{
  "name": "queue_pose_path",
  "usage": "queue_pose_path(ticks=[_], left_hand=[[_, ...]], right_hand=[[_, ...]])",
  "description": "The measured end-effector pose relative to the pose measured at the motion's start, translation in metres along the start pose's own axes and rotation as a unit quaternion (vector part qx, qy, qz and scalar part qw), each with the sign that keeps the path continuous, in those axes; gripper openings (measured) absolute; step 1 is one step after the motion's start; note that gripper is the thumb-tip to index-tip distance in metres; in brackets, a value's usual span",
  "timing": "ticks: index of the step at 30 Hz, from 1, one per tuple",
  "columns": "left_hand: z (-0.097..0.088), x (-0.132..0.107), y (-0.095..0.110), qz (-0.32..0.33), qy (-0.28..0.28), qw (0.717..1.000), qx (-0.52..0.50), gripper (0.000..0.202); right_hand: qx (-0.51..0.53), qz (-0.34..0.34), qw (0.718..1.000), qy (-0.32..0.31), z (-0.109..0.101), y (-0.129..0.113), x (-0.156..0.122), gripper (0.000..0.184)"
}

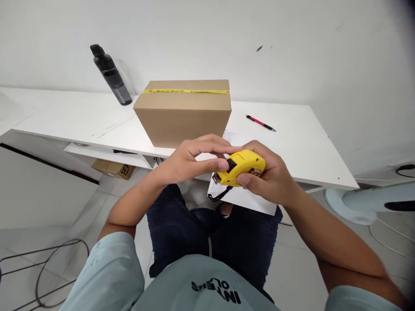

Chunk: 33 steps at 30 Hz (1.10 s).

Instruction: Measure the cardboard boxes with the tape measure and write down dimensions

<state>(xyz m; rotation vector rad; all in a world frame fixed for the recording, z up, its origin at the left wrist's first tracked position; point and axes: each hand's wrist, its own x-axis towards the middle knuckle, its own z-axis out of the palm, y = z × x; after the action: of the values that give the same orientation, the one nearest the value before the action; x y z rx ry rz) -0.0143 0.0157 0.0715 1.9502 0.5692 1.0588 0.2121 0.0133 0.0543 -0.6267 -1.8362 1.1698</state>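
Wrapped in my right hand [273, 172] is a yellow tape measure [248, 162], held above the desk's front edge. My left hand [191, 159] closes on its front end, thumb and fingertips at the black lock button. A short bit of metal blade end shows at the mouth, and a black wrist strap [220, 195] hangs below. Behind my hands stands a closed cardboard box [184, 123] with yellow tape along its top. A white sheet of paper [251, 204] with writing lies partly under my hands and sticks out over my lap.
A dark water bottle [113, 80] stands left of the box by the wall. To the right, a red and black pen [260, 123] lies on the white desk [292, 142]. Under the desk at left is a smaller carton [113, 168]. A wire frame [61, 268] stands at lower left.
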Motion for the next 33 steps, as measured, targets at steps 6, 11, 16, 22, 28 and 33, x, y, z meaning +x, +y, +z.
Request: queue_pose_path(ticks=[6, 11, 16, 22, 28, 33], left_hand=[[0.015, 0.004, -0.007, -0.036, 0.051, 0.998, 0.001, 0.031], [0.014, 0.003, -0.007, -0.066, 0.025, 0.997, 0.020, 0.037], [0.005, -0.013, 0.004, -0.043, 0.017, 0.982, 0.185, 0.042], [-0.004, -0.022, 0.001, -0.013, -0.006, 0.933, 0.361, 0.039], [0.001, -0.027, -0.004, -0.158, 0.048, 0.973, 0.160, 0.049], [0.003, -0.026, -0.007, -0.267, 0.094, 0.954, -0.101, 0.050]], right_hand=[[-0.025, 0.016, 0.999, -0.025, -0.006, 0.007, -0.009, 0.031], [-0.045, 0.040, 0.998, -0.007, -0.006, 0.011, -0.013, 0.032], [-0.064, 0.067, 0.995, 0.028, -0.005, 0.008, -0.007, 0.035], [-0.110, 0.078, 0.990, 0.046, -0.003, 0.009, 0.003, 0.033], [-0.129, 0.039, 0.991, 0.024, 0.000, 0.011, 0.017, 0.033], [-0.245, -0.027, 0.969, 0.015, -0.008, -0.001, 0.025, 0.038]])
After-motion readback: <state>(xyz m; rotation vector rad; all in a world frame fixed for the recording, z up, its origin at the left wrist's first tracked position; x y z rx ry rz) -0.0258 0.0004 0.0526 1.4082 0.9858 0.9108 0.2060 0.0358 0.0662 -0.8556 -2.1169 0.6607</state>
